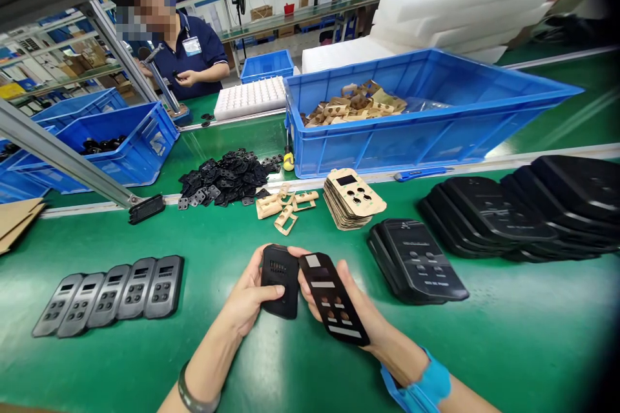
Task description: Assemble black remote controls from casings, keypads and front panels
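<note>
Left hand: pinches black casing, thumb upon its face | right hand: holds black panel between thumb and fingers, just beside casing | beyond both grips: beige stack

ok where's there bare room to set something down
Bare table shows between the row of dark cases and the left hand, and right of the right hand, nearer than the black panels. Crowded: beyond both hands, with beige scraps and stacked sheets.

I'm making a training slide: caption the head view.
Left hand holds a black casing, right hand a black panel, above a green workbench.
</note>
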{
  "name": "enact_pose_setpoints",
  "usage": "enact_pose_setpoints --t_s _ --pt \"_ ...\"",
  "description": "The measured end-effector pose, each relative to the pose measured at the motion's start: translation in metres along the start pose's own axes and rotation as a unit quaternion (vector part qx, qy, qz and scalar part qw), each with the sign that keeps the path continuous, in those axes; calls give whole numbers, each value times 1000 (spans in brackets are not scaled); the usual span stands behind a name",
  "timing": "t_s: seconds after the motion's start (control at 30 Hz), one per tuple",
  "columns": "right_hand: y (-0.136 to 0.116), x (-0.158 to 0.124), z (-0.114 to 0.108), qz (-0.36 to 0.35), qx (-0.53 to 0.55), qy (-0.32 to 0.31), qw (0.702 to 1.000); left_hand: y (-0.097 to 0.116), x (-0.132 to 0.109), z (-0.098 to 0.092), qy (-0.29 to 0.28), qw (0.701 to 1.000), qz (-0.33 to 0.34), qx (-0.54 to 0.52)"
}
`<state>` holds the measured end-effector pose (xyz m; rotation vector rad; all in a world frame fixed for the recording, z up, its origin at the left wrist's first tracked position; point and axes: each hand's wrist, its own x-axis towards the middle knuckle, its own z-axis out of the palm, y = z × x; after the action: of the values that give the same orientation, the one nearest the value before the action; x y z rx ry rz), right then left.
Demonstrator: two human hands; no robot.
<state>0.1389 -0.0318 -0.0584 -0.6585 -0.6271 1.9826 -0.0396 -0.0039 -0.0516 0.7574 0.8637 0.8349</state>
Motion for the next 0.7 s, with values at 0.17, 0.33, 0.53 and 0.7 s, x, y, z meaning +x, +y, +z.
enact_pose_setpoints --t_s 0.17,0.33,0.53,0.7 --pt "2 0 -1 0 -26 8 1000 1 0 4 32 999 -2 19" --pt "3 -2 0 -11 -33 11 999 1 -2 8 46 998 19 44" --pt "1 0 2 -19 -21 14 999 1 -2 11 29 997 23 61" --pt "-6 1 4 -32 1 28 999 2 -4 6 53 986 84 137"
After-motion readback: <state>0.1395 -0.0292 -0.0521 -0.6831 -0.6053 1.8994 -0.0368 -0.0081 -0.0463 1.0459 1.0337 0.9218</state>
